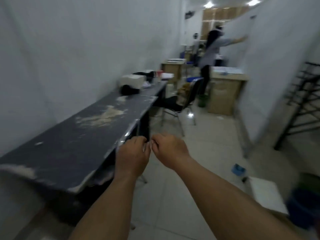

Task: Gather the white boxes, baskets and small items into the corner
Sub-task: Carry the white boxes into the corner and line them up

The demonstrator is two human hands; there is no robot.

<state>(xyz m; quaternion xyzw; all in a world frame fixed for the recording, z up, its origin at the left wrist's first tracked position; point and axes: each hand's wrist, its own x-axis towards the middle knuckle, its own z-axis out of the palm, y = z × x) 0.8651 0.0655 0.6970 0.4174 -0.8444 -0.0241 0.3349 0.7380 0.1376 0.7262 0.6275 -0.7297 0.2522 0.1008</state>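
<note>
Fingers curled on our left hand and right hand, can't tell what's held; white box 12 o'clock

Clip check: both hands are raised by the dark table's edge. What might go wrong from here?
1. The table's chipped near corner sits close to the left forearm and might scrape it.
2. A small blue item and a flat white box lie on the floor to the right; stepping on them seems possible.
3. The chair juts out before the white box on the table, so it may block the way.
</note>
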